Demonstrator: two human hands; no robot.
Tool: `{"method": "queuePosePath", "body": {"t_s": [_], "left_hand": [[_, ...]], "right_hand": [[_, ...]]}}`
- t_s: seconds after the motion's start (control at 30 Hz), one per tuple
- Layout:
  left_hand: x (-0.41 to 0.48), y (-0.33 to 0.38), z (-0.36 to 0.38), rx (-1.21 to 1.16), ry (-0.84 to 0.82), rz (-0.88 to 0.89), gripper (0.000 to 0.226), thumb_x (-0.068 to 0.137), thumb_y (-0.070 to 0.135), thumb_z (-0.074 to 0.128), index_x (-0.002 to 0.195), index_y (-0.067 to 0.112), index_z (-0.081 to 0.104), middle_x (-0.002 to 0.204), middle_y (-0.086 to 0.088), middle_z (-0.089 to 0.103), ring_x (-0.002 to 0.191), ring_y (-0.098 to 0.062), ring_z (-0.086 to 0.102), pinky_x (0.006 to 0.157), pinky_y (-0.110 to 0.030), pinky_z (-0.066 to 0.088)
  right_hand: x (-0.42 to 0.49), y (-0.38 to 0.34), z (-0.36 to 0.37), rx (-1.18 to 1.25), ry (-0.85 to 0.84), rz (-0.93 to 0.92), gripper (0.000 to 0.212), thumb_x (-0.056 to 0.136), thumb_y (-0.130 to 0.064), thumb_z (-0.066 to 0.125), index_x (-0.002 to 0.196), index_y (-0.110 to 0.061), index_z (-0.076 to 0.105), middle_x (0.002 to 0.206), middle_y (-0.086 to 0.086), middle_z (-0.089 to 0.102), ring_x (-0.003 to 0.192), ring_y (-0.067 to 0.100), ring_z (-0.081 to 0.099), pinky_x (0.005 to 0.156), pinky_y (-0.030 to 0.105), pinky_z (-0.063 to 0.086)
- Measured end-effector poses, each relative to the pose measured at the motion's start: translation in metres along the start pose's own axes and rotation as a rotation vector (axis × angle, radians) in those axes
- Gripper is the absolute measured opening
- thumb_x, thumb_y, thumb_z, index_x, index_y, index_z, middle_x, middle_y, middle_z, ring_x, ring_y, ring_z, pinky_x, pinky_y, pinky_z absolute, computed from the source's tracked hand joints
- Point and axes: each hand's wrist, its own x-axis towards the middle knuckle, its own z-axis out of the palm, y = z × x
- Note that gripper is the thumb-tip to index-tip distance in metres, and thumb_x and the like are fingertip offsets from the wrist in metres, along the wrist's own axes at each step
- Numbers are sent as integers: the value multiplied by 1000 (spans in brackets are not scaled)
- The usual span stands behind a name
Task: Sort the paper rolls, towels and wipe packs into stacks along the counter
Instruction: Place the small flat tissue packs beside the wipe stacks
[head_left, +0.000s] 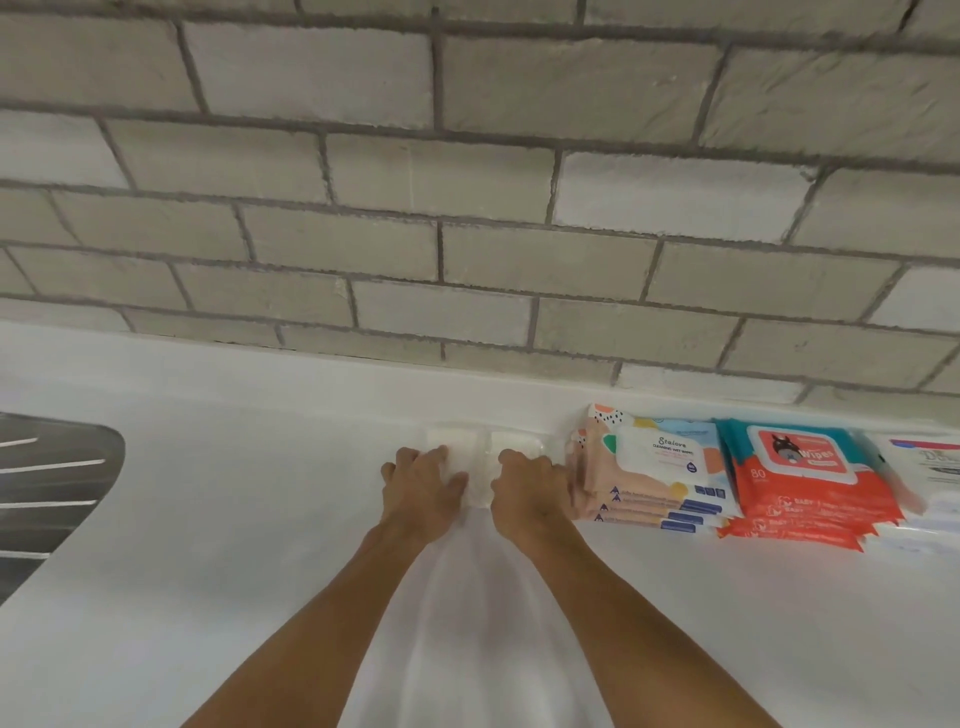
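Observation:
A clear plastic pack of white paper (480, 452) lies on the white counter (260, 519) against the back ledge. My left hand (423, 486) grips its left half and my right hand (530, 486) grips its right half, fingers curled over the top. Right beside it stands a stack of peach wipe packs (654, 473). Further right is a stack of red and teal wipe packs (800, 473), then white wipe packs (930, 478) cut off by the frame edge.
A steel sink drainer (47, 478) with ribs sits at the far left. A grey brick wall (467, 208) rises behind the counter's ledge. Bare white counter stretches between the drainer and my hands, and in front of the stacks.

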Motion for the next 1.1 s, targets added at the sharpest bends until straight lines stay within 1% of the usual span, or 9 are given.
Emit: {"method": "queuePosePath", "body": {"t_s": [0.2,0.47,0.6,0.7,0.83,0.93,1.0,1.1], "left_hand": [[8,-23,-16,4,-1,-11,55,96,47,50,145,22,46,139,-10,49,132,-27,38,105,-33,31],[21,-61,-44,-25,-6,-7,54,95,46,52,143,22,48,139,-9,49,131,-27,38,106,-34,29],[25,-80,-59,-59,-20,5,55,95,46,53,144,21,47,140,-10,45,130,-27,37,107,-32,28],[27,-97,-72,-65,-18,9,55,96,45,53,145,20,46,140,-10,44,130,-28,37,108,-33,28],[33,-123,-94,-67,-21,8,54,96,43,53,145,19,46,141,-10,43,131,-27,36,110,-32,26],[40,-142,-109,-48,0,-1,54,97,44,53,144,19,47,142,-10,47,135,-25,35,111,-32,25],[45,-152,-119,-19,3,-6,54,97,44,52,145,19,47,141,-11,49,137,-24,34,111,-32,24],[50,-165,-130,-18,4,-27,54,97,43,52,145,19,46,141,-12,48,137,-25,36,112,-32,24]], "right_hand": [[1,-18,3,64,-19,-21,42,96,-15,53,138,-18,49,130,16,52,119,33,45,95,35,44],[3,-65,16,104,-22,23,43,96,-15,53,139,-19,47,132,13,50,121,33,43,97,37,43],[4,-92,29,120,-5,71,42,96,-16,53,137,-21,48,128,10,49,118,31,41,88,32,43],[6,-112,34,123,-26,76,46,93,-12,58,137,-23,48,127,9,49,118,32,41,87,31,44],[10,-140,42,147,-43,62,53,93,-12,58,142,-26,44,130,9,49,120,32,42,82,28,40],[12,-163,49,157,-42,35,47,94,-13,57,139,-25,47,128,9,50,119,32,44,78,26,36],[13,-178,54,174,-38,27,41,94,-13,57,134,-23,51,126,8,51,118,31,45,78,26,37],[15,-196,58,194,-40,17,37,95,-13,57,130,-21,53,127,9,51,119,32,44,78,27,37]]}}
